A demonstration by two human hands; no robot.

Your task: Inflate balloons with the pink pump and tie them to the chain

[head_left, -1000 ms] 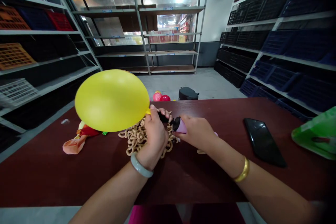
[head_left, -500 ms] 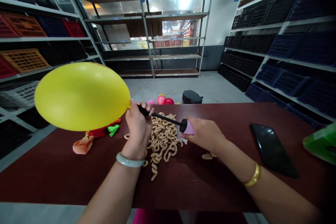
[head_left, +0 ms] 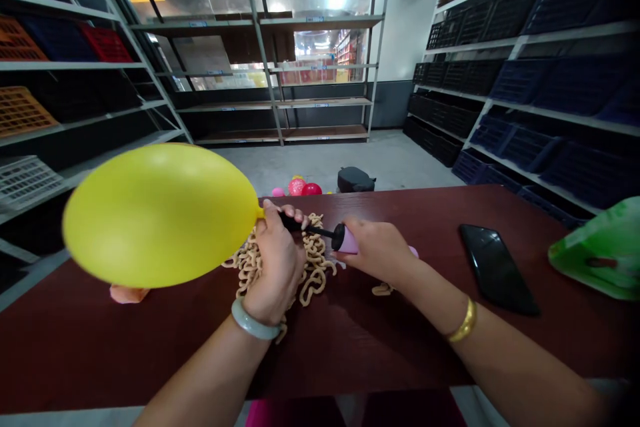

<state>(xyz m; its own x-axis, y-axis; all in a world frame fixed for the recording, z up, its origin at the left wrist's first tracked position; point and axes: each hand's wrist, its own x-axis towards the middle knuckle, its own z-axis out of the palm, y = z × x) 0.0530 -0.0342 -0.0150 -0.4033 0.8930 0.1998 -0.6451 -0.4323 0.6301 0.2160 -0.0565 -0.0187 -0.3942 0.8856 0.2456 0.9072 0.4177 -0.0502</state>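
Note:
A large inflated yellow balloon (head_left: 160, 217) hangs over the left part of the table, its neck at the fingers of my left hand (head_left: 280, 250). These fingers are closed round the neck and the black end of a hand balloon pump (head_left: 350, 242). My right hand (head_left: 380, 252) is wrapped round the pump's pink body. A short stretch of black rod shows between the hands. Under and beside my left hand lies a pile of beige, curly, noodle-like pieces (head_left: 314, 267); the hand and balloon hide part of it.
To the right lie a black phone (head_left: 497, 268) and a green packet (head_left: 600, 250) on the dark red table (head_left: 400, 340). An uninflated orange balloon (head_left: 127, 293) peeks out below the yellow one. Beyond the table are balloons (head_left: 305, 187), a black bag (head_left: 356, 179) and shelves with crates.
My hands have come closer together, and less of the pump's rod shows between them. The yellow balloon sits lower and covers the coloured balloons on the table. The view has shifted slightly.

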